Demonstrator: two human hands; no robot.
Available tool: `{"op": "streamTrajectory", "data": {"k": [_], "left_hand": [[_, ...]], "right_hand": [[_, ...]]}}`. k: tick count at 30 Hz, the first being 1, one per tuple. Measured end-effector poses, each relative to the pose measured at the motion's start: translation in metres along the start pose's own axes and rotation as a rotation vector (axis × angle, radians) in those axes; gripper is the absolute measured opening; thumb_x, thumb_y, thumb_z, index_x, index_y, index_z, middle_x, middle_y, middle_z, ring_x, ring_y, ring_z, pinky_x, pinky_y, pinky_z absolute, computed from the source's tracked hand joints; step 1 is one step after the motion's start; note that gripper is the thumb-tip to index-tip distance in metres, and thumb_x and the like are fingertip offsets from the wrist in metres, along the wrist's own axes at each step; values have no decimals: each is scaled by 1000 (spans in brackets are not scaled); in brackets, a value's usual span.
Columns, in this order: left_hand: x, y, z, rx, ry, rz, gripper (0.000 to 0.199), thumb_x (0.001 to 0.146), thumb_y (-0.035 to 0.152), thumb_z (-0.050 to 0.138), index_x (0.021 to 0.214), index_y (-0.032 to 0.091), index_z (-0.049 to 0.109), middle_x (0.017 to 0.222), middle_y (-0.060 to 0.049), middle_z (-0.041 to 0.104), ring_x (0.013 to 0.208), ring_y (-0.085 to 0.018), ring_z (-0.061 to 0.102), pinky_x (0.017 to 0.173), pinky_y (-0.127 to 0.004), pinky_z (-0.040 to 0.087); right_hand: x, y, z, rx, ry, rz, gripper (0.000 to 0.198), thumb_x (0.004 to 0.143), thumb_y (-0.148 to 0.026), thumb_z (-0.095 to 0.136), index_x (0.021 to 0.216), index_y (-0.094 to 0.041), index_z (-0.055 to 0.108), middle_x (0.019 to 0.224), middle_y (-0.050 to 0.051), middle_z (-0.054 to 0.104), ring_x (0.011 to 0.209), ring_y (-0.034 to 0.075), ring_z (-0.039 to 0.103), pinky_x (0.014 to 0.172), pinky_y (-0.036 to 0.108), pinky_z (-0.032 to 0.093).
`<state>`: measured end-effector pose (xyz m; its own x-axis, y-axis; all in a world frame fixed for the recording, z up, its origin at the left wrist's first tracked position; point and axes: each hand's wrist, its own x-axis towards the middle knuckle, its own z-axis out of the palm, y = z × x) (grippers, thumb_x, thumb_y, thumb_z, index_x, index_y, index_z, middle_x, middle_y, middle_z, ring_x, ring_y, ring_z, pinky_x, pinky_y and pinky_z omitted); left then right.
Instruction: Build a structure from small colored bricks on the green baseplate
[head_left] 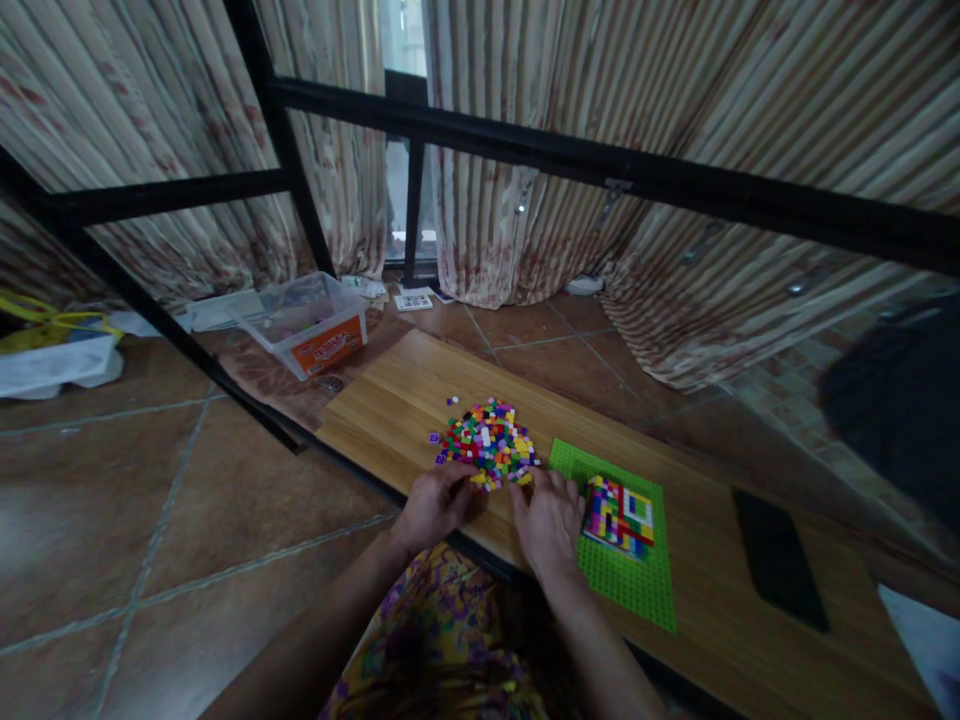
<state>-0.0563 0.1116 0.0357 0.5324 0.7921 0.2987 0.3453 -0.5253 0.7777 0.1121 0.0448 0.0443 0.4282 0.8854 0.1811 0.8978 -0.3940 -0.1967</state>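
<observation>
A heap of small multicoloured toy building bricks (487, 436) lies on a wooden tabletop (405, 385). My left hand (435, 508) is at the heap's near left edge, thumb and forefinger closed together beside some yellow bricks; what they hold is too small to make out. At the near right edge of the heap, my right hand (550, 520) has its fingers bent down, with yellow bricks by the thumb and forefinger. Whatever is in its grip is unclear. Just right of that hand, a built block of coloured bricks (619, 516) sits on a green baseplate (660, 590).
A dark flat phone-like slab (780, 560) lies on the table's right part. Beyond the left end stands a clear plastic box (307, 325) with an orange label. Black metal bars (480, 130) cross above the far side, before striped curtains (517, 220).
</observation>
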Motion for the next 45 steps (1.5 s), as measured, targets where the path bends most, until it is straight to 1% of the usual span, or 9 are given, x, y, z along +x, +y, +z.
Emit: {"op": "streamTrajectory", "data": {"k": [4,7,14,18,25,31,35,39,45], "left_hand": [[7,3,6,-58,-31,6,19,89,20,50,100,20,66,96,-5,72,90,-17,66,82,-28,51],[9,2,9,-91,-14,-7,18,89,20,52,100,19,66,94,-5,71,87,-17,66,80,-28,51],[5,-1,8,-120,9,8,18,89,23,52,100,19,67,94,-6,71,88,-17,66,82,-29,50],[2,-4,8,-101,-15,28,19,89,23,52,100,18,67,92,-7,70,87,-18,65,81,-30,51],[3,-5,9,-60,-31,51,19,87,21,51,100,19,66,92,-7,69,88,-19,65,82,-30,51],[3,-2,10,-56,-7,30,19,87,21,52,99,18,67,94,-7,70,89,-18,65,83,-30,51],[3,-3,9,-55,-14,6,20,86,21,53,100,19,67,94,-6,70,89,-18,65,83,-30,51],[4,-4,9,-58,-24,7,21,86,20,53,101,19,66,96,-7,70,90,-19,65,83,-31,51],[4,-4,10,-45,5,5,20,85,19,51,99,18,66,93,-6,70,87,-18,65,81,-29,52]], "right_hand": [[3,-4,8,66,39,-14,29,89,-32,55,112,-18,64,104,12,66,99,29,53,81,37,33],[6,-3,13,138,54,-62,31,89,-30,55,116,-17,62,104,11,65,99,28,53,83,38,35],[9,3,18,371,94,-140,31,92,-30,47,115,-16,61,105,10,66,100,24,54,90,37,39],[15,3,18,448,138,-164,30,92,-31,46,113,-17,62,106,9,66,102,24,55,90,37,41],[43,-7,21,393,130,-229,23,91,-26,48,100,-18,68,101,9,64,99,23,54,89,35,41],[49,-2,25,354,129,-224,19,89,-24,50,86,-19,68,91,8,62,93,22,52,85,34,39],[53,0,22,327,144,-179,20,88,-22,49,92,-18,68,95,8,62,94,22,53,86,34,38],[65,-9,21,340,108,-228,24,89,-25,50,104,-18,68,101,9,64,97,22,53,87,34,38],[74,-16,26,383,61,-244,21,89,-23,49,90,-18,69,94,8,67,92,22,56,85,33,39]]}}
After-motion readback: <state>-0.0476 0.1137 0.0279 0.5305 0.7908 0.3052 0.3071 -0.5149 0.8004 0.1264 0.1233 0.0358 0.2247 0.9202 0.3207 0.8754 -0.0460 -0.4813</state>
